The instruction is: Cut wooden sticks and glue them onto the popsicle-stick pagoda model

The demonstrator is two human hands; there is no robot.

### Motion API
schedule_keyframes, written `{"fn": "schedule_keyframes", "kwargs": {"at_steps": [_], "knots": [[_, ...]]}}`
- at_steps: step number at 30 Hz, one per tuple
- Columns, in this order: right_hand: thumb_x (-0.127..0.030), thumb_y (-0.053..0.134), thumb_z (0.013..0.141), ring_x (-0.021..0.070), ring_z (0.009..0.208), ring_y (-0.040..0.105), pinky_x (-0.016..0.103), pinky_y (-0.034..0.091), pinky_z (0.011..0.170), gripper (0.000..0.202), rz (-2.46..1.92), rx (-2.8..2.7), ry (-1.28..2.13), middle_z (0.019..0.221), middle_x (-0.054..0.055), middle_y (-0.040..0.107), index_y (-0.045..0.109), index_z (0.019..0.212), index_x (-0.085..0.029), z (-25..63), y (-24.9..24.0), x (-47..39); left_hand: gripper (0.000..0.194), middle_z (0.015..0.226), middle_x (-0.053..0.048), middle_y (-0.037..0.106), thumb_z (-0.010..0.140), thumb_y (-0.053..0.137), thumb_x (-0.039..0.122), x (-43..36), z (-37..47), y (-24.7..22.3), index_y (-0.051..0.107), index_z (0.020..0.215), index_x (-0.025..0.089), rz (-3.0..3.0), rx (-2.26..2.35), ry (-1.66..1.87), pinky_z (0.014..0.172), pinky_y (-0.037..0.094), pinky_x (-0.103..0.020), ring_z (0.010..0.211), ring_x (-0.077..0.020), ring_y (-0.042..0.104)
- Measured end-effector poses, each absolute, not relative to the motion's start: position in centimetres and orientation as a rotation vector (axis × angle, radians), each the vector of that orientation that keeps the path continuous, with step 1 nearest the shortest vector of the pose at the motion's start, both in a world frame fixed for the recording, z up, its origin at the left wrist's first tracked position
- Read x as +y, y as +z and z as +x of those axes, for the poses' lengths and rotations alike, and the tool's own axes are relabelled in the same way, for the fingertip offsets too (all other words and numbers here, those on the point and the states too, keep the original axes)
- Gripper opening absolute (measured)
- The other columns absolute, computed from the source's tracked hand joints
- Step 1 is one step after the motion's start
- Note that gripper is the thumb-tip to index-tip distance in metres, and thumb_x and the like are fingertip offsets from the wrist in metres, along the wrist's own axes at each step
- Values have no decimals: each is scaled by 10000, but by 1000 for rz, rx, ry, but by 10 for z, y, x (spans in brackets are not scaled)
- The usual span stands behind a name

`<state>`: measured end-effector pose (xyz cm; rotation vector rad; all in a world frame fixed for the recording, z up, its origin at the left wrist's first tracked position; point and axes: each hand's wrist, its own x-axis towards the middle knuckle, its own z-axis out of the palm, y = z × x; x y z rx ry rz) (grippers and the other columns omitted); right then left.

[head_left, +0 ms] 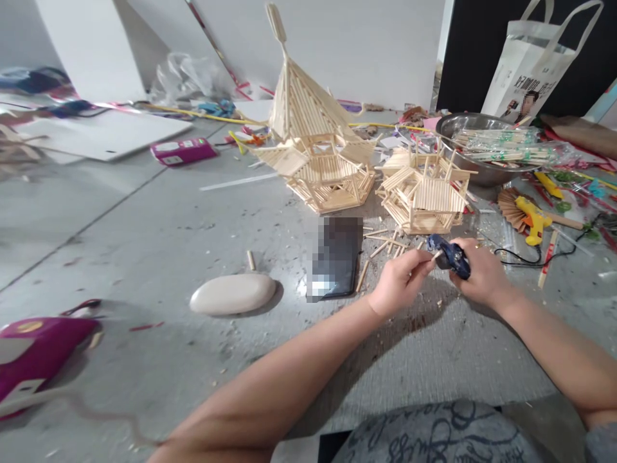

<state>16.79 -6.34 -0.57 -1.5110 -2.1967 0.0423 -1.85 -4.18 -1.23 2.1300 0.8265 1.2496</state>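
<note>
A short wooden stick is pinched in my left hand, its end at the jaws of a dark blue hand tool. Wrapped round that tool is my right hand. Just beyond my hands stands a small wooden stick structure with an open top. Left of it is a taller stick model with a pointed roof. Loose short sticks lie between the models and my left hand, beside a dark phone.
A white oval case lies left of the phone. Magenta devices rest at the left. On the right are a metal bowl with packaged sticks, a yellow glue gun with its cord, and a white bag.
</note>
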Motion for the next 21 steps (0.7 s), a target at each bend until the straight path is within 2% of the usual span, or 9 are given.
{"fn": "schedule_keyframes", "kwargs": {"at_steps": [12, 21], "knots": [[-228, 484, 678, 278, 927, 554, 394, 427, 781, 411, -1454, -2206, 84, 950, 118, 602, 447, 1085, -179, 167, -8, -65, 126, 566, 23, 510, 807, 437, 202, -44, -18, -12, 546, 757, 164, 2104, 861, 1088, 502, 371, -184, 510, -84, 457], [-275, 476, 685, 265, 829, 589, 354, 435, 694, 375, -1524, -2231, 35, 908, 117, 619, 468, 1043, -164, 166, -7, -67, 162, 589, 8, 534, 820, 408, 217, -44, -19, -16, 536, 731, 173, 2175, 857, 1019, 516, 373, -201, 527, -99, 491]]}}
